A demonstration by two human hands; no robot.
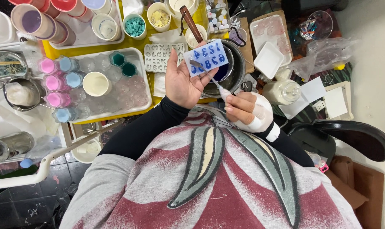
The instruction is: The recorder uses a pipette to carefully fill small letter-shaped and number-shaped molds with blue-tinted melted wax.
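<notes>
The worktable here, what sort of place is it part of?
Probably a small craft workshop for casting wax or resin: the left hand holds a small mould filled blue over a dark pot, beside a tray of coloured cups.

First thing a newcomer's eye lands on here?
Centre frame, the left hand holds up a small clear silicone mould with blue-filled digit cavities, while the bandaged right hand points a thin white-handled tool at it. Behind sits a dark metal pot of blue liquid; to the left, a white tray of pink and blue cups.
</notes>
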